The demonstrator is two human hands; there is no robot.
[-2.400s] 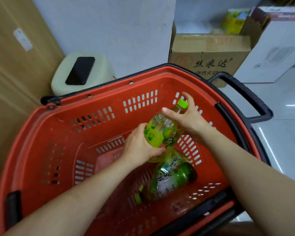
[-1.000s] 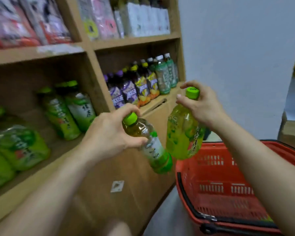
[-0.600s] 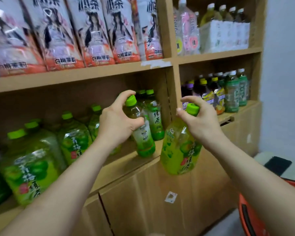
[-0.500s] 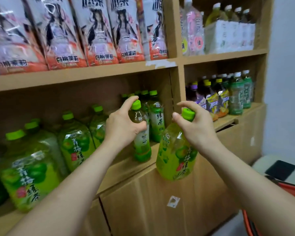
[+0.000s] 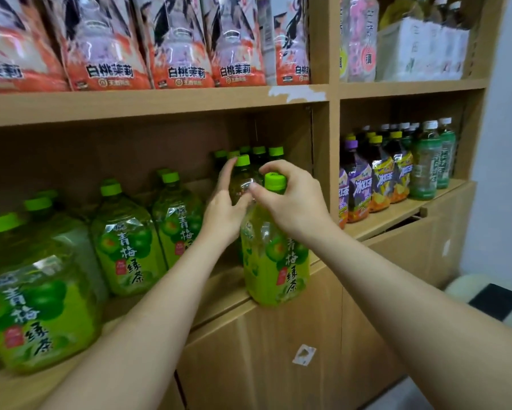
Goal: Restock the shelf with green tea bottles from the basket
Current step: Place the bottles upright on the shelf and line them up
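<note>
My left hand (image 5: 223, 214) grips the slim bottle (image 5: 243, 180) by its shoulder, fingers curled round the clear upper part, with the forefinger reaching up beside the green cap. The bottle is upright, inside the middle shelf (image 5: 216, 287) bay, just in front of a cluster of slim bottles (image 5: 268, 153) of the same kind at the far right of that bay.

My right hand (image 5: 294, 208) holds the wide bottle (image 5: 275, 261) from above, thumb and fingers closed round its neck just below the cap. It is upright with its base at the near edge of the shelf, just right of my left wrist. I cannot tell whether the base touches the board or hangs just in front of it. The two hands meet at the thumbs, between the two bottles.

To the left on the same shelf stands a row of wide bottles (image 5: 124, 241) with the same green label, running from far to near. Pink packs (image 5: 174, 42) fill the shelf above. The bay to the right holds dark tea bottles (image 5: 376, 176) with purple and yellow caps. Below the shelf is a cabinet door (image 5: 263, 365) with a sticker (image 5: 303, 354). A phone (image 5: 495, 301) lies on a pale stool (image 5: 461, 287) at the lower right.
</note>
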